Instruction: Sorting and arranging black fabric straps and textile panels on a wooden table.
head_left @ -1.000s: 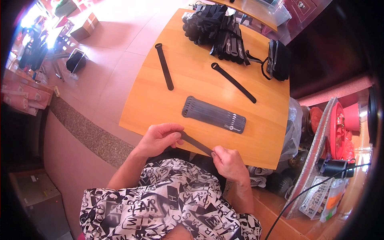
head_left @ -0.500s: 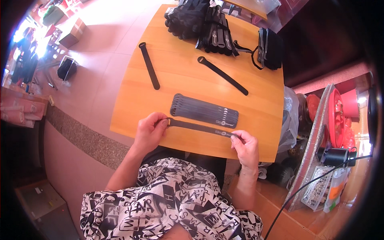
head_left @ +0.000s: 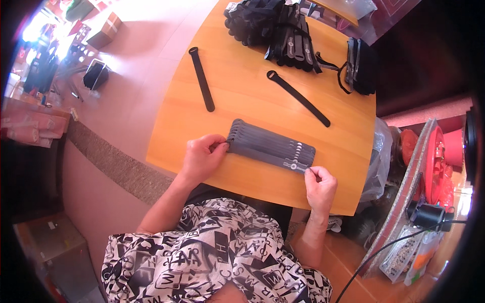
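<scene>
A fanned row of overlapping dark grey cable straps (head_left: 275, 137) lies on the wooden table (head_left: 252, 184) in front of me. Along its near edge is one more cable strap (head_left: 260, 157), partly over the others. My left hand (head_left: 203, 157) pinches this strap at its slotted head. At the opposite, printed end, my right hand (head_left: 321, 189) has thumb and fingers closed on the tip. Farther off, two single black straps lie apart from the row: a left strap (head_left: 202, 81) and a right strap (head_left: 299, 99), both slanting.
At the table's far side sit a black bundle (head_left: 252, 22), a tied bundle of straps (head_left: 294, 44) and a smaller dark bundle (head_left: 360, 65) with a loose band. Right of the table stand a plastic bag (head_left: 381, 156) and a red basin (head_left: 434, 169). A black cable (head_left: 389, 241) runs at lower right.
Both hands have carried the held strap from just in front of the row onto its near edge. The whole view has shifted, so the table appears farther right.
</scene>
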A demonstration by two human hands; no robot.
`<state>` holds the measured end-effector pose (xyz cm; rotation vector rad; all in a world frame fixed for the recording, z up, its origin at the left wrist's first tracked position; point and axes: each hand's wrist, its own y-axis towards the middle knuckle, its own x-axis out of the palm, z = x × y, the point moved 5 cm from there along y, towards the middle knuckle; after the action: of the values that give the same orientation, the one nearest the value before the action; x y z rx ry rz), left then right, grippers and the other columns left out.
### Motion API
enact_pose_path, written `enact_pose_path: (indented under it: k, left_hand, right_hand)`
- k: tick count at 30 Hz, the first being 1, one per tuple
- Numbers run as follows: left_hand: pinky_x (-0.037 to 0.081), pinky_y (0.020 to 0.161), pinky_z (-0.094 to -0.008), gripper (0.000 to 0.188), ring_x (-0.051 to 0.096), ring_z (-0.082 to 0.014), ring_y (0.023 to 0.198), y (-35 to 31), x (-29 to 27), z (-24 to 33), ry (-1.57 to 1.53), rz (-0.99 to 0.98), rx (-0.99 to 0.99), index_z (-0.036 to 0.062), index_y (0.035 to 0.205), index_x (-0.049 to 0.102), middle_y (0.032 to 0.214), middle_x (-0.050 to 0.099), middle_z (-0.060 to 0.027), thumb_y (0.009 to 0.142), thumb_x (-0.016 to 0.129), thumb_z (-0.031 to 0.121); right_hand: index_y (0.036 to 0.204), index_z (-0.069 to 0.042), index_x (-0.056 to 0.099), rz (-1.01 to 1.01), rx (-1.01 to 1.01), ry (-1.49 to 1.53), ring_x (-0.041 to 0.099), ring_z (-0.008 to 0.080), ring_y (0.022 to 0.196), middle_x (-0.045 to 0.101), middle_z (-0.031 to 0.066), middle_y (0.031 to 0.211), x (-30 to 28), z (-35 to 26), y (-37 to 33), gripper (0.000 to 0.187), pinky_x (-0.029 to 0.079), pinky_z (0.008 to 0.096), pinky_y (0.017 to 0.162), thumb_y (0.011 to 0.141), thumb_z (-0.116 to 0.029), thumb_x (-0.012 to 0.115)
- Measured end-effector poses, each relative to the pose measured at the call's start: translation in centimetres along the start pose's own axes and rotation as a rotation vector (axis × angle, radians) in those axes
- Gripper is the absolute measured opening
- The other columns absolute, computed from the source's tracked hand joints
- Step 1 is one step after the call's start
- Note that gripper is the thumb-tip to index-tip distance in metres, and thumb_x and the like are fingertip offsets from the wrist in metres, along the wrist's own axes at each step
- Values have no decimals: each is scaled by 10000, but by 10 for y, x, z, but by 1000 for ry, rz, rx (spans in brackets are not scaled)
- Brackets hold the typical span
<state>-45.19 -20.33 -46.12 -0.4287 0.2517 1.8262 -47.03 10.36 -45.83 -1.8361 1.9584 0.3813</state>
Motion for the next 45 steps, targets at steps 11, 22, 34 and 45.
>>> enact_pose_path:
  k: [11, 22, 34, 45]
  left_hand:
    - [455, 541, -205, 86, 553, -38, 606, 4, 4, -1, 57, 0, -22, -27, 851, 678, 667, 652, -24, 809, 694, 46]
    - [461, 540, -215, 71, 563, -51, 593, 7, 7, 4, 98, 16, -11, -32, 824, 675, 643, 650, -43, 801, 690, 33]
    - [477, 544, -227, 68, 584, -72, 592, 5, 8, 1, 111, 29, 39, -40, 826, 671, 651, 651, -47, 813, 684, 26]
    - [496, 567, -244, 54, 628, -102, 611, 3, 6, 4, 200, 69, 147, -31, 813, 669, 658, 663, -94, 792, 695, 12]
  right_hand:
    - [792, 53, 637, 57, -92, -97, 484, 62, 578, 552, 7, 603, 4, -2, 3, 121, 402, 251, 524, 837, -58, 620]
    - [709, 30, 601, 119, -72, -149, 549, 187, 530, 574, 111, 626, 5, -3, 4, 94, 436, 309, 516, 769, -30, 640]
    - [701, 14, 595, 126, -52, -164, 570, 226, 532, 581, 124, 629, 6, -2, 5, 87, 446, 327, 517, 757, -35, 639]
    - [693, 16, 588, 119, -56, -163, 563, 229, 526, 575, 129, 624, 10, -4, 6, 89, 438, 330, 510, 754, -27, 637]
